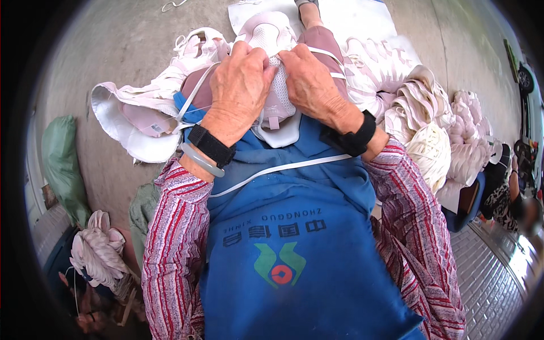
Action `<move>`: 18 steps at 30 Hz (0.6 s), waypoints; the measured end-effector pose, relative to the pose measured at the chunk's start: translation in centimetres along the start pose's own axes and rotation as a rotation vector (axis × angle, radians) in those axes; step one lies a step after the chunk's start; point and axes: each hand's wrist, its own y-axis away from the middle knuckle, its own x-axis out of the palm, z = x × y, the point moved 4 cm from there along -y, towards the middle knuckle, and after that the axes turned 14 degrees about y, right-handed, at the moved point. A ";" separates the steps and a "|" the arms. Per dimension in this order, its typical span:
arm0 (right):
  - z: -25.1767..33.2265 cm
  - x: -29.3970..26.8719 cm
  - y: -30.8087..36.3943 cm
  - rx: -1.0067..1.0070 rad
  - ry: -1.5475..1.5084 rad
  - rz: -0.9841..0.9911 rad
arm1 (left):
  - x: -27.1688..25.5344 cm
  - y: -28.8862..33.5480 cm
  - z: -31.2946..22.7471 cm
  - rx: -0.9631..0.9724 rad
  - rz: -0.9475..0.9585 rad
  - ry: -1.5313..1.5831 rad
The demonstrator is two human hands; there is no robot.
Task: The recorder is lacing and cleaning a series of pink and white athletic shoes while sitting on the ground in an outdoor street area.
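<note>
A pale pink and white shoe upper [277, 93] lies across my lap, its mesh tongue and heel loop toward me. My left hand [241, 88] is closed in a pinch at the left eyelet edge. On the opposite edge my right hand [317, 88] pinches too, its thumb and forefinger close to the left fingers. A white shoelace [198, 90] trails from under the left hand, and lace also emerges beside the right hand. Whether the fingertips grip lace as well is hidden. Another white cord [277, 168] runs across my blue apron [283, 209].
More shoe uppers [136, 119] lie at the left, and stacked uppers [419, 99] are heaped at the right beside a bundle of white laces [429, 156]. A green sack [61, 164] stands far left. Further uppers [99, 246] sit lower left. Another person [513, 198] is at the right edge.
</note>
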 end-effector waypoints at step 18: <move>-0.4 -1.0 0.2 0.115 -0.122 -0.002 | 0.7 0.2 -1.2 0.040 0.085 -0.182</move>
